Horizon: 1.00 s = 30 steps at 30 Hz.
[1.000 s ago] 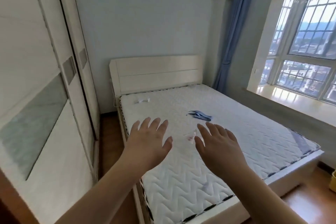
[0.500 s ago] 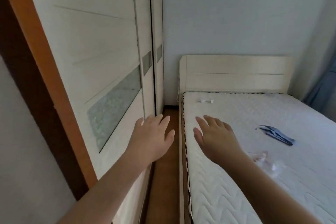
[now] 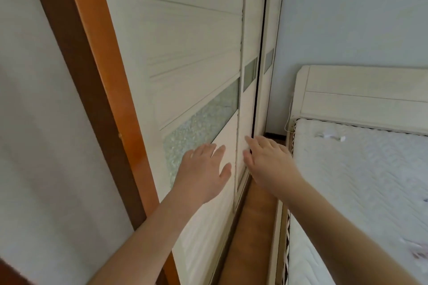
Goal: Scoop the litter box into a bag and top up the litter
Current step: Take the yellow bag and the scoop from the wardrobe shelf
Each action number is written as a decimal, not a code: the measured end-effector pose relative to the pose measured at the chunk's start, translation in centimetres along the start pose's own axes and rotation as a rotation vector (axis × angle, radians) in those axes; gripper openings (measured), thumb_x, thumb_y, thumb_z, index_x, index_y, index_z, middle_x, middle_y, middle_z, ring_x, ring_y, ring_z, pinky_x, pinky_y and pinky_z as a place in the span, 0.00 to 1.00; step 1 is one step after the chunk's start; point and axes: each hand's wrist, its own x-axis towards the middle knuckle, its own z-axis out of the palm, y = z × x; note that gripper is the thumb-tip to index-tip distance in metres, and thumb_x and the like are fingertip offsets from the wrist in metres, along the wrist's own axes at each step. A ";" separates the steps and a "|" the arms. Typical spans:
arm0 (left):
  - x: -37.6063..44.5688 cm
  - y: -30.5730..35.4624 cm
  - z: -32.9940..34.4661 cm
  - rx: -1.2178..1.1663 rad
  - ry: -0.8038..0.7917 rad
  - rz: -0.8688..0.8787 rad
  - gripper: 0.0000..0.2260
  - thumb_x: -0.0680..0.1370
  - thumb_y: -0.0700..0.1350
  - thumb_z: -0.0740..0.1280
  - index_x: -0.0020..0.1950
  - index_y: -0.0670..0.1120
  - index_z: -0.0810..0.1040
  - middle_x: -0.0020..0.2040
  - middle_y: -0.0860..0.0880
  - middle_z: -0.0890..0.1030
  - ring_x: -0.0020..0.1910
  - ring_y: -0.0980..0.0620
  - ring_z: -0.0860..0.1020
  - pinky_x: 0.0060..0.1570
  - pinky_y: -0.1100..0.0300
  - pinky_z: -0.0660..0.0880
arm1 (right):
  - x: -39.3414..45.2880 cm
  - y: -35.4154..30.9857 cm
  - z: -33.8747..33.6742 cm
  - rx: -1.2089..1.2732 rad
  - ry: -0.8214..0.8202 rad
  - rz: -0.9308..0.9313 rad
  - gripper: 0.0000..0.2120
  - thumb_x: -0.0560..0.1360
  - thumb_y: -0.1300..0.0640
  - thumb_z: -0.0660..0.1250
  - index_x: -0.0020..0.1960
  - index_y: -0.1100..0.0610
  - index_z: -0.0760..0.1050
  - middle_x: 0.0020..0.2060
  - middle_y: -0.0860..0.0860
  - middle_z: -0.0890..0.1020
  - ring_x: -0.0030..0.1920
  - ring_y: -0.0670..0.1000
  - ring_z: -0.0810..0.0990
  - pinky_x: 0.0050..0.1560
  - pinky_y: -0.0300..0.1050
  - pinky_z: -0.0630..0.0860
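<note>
No litter box, scoop, bag or litter shows in the head view. My left hand [image 3: 203, 169] is stretched out with spread, straight fingers in front of the white sliding wardrobe door [image 3: 192, 71], just below its frosted glass panel [image 3: 199, 127]. My right hand [image 3: 268, 159] reaches out beside it, fingers straight, its fingertips at the vertical edge where two door panels meet. Neither hand holds anything. Whether the palms touch the door I cannot tell.
An orange-brown wooden door frame [image 3: 92, 90] runs down the left. A bed with a white quilted mattress [image 3: 361, 183] and pale headboard [image 3: 361, 92] stands at the right. A narrow strip of wooden floor [image 3: 252, 233] lies between wardrobe and bed.
My view has swung left from the bed to the wardrobe. Both hands, still spread and empty, now hover at the wardrobe door instead of over the mattress.
</note>
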 end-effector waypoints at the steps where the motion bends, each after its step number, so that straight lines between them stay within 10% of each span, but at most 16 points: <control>1: 0.3 -0.3 0.3 -0.013 -0.011 -0.026 0.25 0.83 0.58 0.48 0.79 0.51 0.55 0.78 0.50 0.60 0.77 0.50 0.57 0.74 0.50 0.56 | 0.8 0.1 0.4 0.005 -0.003 -0.024 0.24 0.82 0.45 0.45 0.76 0.50 0.56 0.73 0.50 0.65 0.72 0.53 0.64 0.70 0.52 0.62; 16: -0.2 -0.7 2.9 0.201 -0.010 -0.347 0.27 0.82 0.59 0.48 0.80 0.52 0.50 0.80 0.49 0.53 0.79 0.47 0.48 0.76 0.49 0.46 | 11.2 -3.5 6.4 0.541 -0.164 -0.352 0.26 0.82 0.50 0.48 0.78 0.55 0.51 0.77 0.52 0.58 0.76 0.52 0.57 0.74 0.52 0.57; 22: -1.4 -1.0 3.2 0.223 -0.018 -0.411 0.26 0.83 0.58 0.48 0.80 0.52 0.49 0.81 0.50 0.50 0.79 0.48 0.44 0.76 0.50 0.42 | 12.8 -8.1 7.3 1.078 -0.427 -0.131 0.36 0.80 0.40 0.52 0.78 0.54 0.38 0.78 0.53 0.43 0.77 0.55 0.50 0.75 0.54 0.51; 30: -2.6 -1.9 4.0 0.222 0.026 -0.377 0.25 0.83 0.56 0.51 0.80 0.52 0.53 0.80 0.49 0.52 0.79 0.49 0.45 0.76 0.52 0.42 | 14.5 -11.3 7.6 1.141 -0.413 0.042 0.43 0.78 0.33 0.48 0.77 0.59 0.34 0.77 0.58 0.36 0.77 0.57 0.41 0.76 0.58 0.44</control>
